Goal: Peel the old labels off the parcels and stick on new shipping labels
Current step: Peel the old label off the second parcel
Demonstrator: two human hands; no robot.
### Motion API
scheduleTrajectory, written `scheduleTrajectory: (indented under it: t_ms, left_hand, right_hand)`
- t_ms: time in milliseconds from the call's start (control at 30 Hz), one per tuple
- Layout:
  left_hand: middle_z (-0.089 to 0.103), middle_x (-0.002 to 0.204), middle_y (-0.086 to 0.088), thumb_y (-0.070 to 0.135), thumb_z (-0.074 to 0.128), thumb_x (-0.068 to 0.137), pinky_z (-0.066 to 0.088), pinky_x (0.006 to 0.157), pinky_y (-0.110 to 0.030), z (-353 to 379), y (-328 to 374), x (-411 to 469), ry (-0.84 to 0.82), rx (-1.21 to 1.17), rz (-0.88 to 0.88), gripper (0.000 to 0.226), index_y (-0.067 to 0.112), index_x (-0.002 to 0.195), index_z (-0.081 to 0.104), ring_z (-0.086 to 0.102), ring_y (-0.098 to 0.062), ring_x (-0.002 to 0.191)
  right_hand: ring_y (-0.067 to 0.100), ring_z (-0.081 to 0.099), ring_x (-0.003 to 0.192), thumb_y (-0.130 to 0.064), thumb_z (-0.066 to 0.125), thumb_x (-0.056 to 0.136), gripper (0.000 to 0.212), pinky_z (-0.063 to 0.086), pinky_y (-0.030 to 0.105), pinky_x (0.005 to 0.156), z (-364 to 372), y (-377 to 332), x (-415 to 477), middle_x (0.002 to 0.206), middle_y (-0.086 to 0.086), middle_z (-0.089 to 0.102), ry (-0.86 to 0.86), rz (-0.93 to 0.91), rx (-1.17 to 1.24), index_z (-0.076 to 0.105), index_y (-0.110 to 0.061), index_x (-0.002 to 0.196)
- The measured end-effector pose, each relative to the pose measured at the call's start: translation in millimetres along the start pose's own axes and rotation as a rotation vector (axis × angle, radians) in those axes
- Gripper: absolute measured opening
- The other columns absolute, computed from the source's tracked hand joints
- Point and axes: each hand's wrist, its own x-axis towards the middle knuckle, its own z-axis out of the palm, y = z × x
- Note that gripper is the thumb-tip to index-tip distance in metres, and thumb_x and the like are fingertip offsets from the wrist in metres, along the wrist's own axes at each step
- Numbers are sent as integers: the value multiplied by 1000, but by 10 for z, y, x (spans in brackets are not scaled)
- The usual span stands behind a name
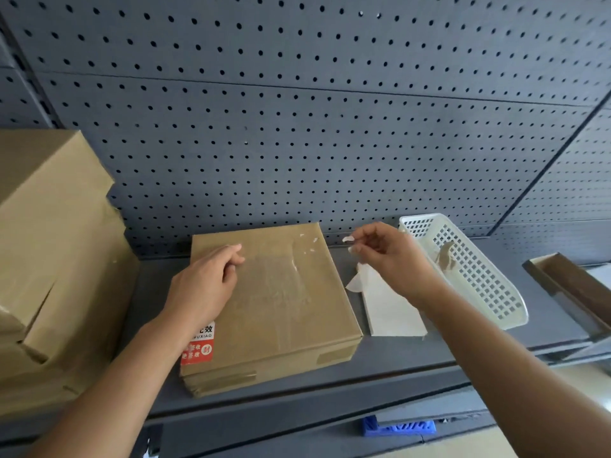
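Grey pegboard backs a dark shelf (396,365) where a flat brown cardboard parcel (284,302) lies. Its top is steadied by the left hand (201,282), fingers loosely bent, apparently holding nothing. Just right of its far corner, a small white label scrap (347,239) is pinched by the right hand (390,256), near the white perforated plastic basket (489,292).

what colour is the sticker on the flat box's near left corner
The sticker is red with a white top, shown in the head view.
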Motion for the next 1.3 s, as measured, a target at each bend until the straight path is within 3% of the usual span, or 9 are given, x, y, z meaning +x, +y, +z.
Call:
scheduleTrajectory:
  t_ms: [167,300,433,633,800,1000,1133,1200,1300]
  left_hand:
    - [55,132,28,25,51,101,44,70,-29,32,-37,14,17,4,8,27,36,124,58,54,3,88]
    - [51,134,31,27,51,100,43,67,-30,53,-36,39,12,18,7,22,38,117,59,52,1,89]
    - [49,123,35,25,51,100,41,70,-31,41,6,37,17,18,-13,25,37,121,58,51,1,90]
    - [58,122,31,25,51,100,39,56,-27,65,-6,49,12,77,5,33,37,130,55,54,1,73]
    - [61,121,27,21,52,99,35,50,-22,63,19,28,14,88,16,26,32,121,59,49,9,65]
    - [54,117,31,19,52,99,35,49,-22,40,39,19,15,89,25,29,31,125,57,51,7,64]
    - [61,117,26,20,52,99,34,48,-21,50,36,25,18,90,17,33,31,130,56,51,6,63]
    - [63,116,25,20,52,99,35,49,-21,60,20,28,17,88,15,34,33,131,55,52,5,64]
    - [62,119,27,22,51,100,38,51,-23,63,4,32,14,83,13,32,35,129,54,55,4,69]
  right_hand:
    - [10,60,68,-3,70,90,9,53,22,66,-594,232,28,75,-1,66,226,124,94,68,-12,91]
    - [14,60,65,-5,71,89,5,54,22,63,-1172,579,51,78,6,69,393,304,-52,70,-7,93]
    - [17,59,59,-3,70,85,5,56,29,65,-1394,948,53,69,12,70,371,486,-269,76,-3,86]
    - [25,69,67,-4,65,85,17,63,41,73,-1276,1279,127,74,13,72,264,578,-409,75,-8,72]
    - [12,50,51,-9,60,91,21,41,18,43,-1140,1410,147,77,13,73,181,534,-618,75,1,80]
    - [18,58,54,-6,46,93,26,60,38,56,-1073,1643,283,63,7,63,170,502,-752,66,2,107]
    - [16,46,49,2,41,88,33,47,31,44,-1065,1660,283,59,2,47,135,453,-861,54,-15,114]
    - [16,45,49,3,41,88,37,37,28,43,-1073,1669,270,59,3,46,141,465,-855,57,-1,121]
    - [21,58,55,1,43,94,48,46,32,47,-1083,1712,272,69,9,61,176,448,-820,38,15,139]
